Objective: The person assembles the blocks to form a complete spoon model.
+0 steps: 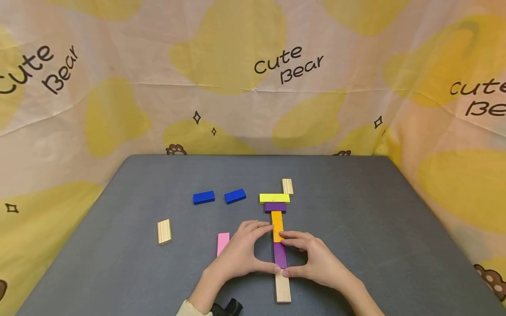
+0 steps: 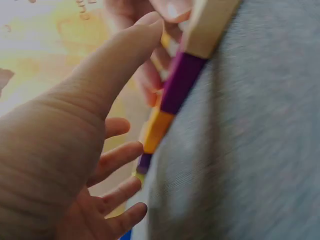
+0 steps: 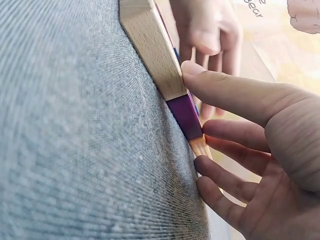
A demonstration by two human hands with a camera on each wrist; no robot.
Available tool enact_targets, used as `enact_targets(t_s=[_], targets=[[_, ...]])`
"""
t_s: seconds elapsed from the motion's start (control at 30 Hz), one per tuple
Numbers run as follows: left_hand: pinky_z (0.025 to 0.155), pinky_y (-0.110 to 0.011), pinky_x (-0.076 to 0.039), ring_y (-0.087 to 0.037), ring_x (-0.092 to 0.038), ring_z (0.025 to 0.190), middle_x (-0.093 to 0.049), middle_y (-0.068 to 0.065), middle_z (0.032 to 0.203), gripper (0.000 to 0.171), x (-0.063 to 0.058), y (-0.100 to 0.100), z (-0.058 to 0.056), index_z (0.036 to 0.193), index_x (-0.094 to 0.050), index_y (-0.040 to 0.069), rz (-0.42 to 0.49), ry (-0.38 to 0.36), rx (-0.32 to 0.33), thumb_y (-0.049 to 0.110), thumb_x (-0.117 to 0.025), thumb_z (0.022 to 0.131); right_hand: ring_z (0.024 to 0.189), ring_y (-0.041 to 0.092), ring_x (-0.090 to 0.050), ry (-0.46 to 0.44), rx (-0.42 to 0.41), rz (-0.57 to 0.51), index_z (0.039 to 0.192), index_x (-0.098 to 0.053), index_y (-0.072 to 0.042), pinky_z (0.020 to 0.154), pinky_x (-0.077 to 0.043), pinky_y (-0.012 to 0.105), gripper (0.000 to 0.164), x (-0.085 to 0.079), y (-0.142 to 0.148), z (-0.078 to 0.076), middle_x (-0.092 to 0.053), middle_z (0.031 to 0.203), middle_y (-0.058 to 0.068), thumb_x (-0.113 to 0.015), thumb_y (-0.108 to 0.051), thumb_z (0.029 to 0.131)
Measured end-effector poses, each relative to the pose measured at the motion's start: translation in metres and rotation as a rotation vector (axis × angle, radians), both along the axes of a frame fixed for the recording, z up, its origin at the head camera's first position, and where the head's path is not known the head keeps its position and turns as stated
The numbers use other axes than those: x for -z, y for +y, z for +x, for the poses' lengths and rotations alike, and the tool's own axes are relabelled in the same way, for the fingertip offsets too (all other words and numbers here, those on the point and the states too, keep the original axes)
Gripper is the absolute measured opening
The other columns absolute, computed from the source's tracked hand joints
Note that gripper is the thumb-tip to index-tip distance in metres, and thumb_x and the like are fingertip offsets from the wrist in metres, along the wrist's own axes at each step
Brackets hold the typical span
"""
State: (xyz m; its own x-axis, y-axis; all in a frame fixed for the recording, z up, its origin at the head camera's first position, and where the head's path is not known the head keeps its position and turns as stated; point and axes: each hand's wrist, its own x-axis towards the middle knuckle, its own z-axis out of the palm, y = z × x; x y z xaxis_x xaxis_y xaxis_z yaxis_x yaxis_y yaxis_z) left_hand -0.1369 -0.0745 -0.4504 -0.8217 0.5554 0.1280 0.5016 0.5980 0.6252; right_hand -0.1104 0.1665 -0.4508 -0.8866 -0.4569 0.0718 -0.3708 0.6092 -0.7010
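Blocks [image 1: 280,255] run near to far, with the left hand [image 1: 242,251] and right hand [image 1: 314,260] spread wide beside them, maybe straightening them, which needs soft pushes.

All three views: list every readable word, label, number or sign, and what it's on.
"Cute Bear": backdrop cloth, head view, centre.
"Cute Bear": same cloth, head view, left; first letter meets the frame edge.
"Cute Be": same cloth, head view, right; cut off by the frame.
Right wrist view: part of the cloth lettering, ending "ear"; cropped.
Left wrist view: cloth lettering too blurred to read reliably.
Blocks: no text visible.
No numbers seen.
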Motion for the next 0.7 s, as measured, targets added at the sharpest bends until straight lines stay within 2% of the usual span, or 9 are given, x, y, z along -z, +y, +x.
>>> enact_targets(t_s=[0.13,0.3,0.5,0.7], targets=[[0.103,-0.051,-0.038,-0.021,-0.035,0.132,-0.051,0.003,0.139,0.081,-0.01,-0.017,-0.003,0.134,-0.062,0.016,0.091,0.048,-0.038,0.055,-0.086,0.068,0.127,0.017,-0.048,-0.002,0.01,0.0,0.127,-0.068,-0.012,0.101,-0.04,0.049,0.068,-0.001,0.0,0.0,-0.054,0.138,-0.01,-0.087,-0.046,0.071],[0.101,-0.052,-0.038,-0.018,-0.043,0.126,-0.056,0.008,0.133,0.071,-0.012,-0.057,-0.006,0.124,-0.069,0.015,0.18,0.065,-0.111,0.05,-0.089,0.066,0.126,0.016,-0.048,-0.01,0.017,0.001,0.127,-0.068,-0.013,0.101,-0.04,0.048,0.067,-0.001,-0.001,0.0,-0.054,0.138,-0.011,-0.088,-0.043,0.071],[0.1,-0.05,-0.039,-0.016,-0.051,0.12,-0.062,0.013,0.123,0.069,-0.004,-0.102,-0.011,0.119,-0.072,0.017,0.187,-0.01,-0.177,0.051,-0.09,0.062,0.127,0.016,-0.047,-0.014,0.024,-0.007,0.127,-0.068,-0.014,0.101,-0.04,0.047,0.066,0.0,0.0,0.0,-0.053,0.137,-0.013,-0.089,-0.042,0.07],[0.101,-0.048,-0.039,-0.016,-0.05,0.119,-0.06,0.014,0.125,0.077,-0.002,-0.118,-0.011,0.126,-0.067,0.018,0.135,-0.112,-0.16,0.052,-0.09,0.061,0.126,0.014,-0.048,-0.011,0.022,-0.014,0.126,-0.068,-0.014,0.101,-0.04,0.047,0.066,0.001,0.0,0.0,-0.054,0.137,-0.013,-0.089,-0.042,0.07]])
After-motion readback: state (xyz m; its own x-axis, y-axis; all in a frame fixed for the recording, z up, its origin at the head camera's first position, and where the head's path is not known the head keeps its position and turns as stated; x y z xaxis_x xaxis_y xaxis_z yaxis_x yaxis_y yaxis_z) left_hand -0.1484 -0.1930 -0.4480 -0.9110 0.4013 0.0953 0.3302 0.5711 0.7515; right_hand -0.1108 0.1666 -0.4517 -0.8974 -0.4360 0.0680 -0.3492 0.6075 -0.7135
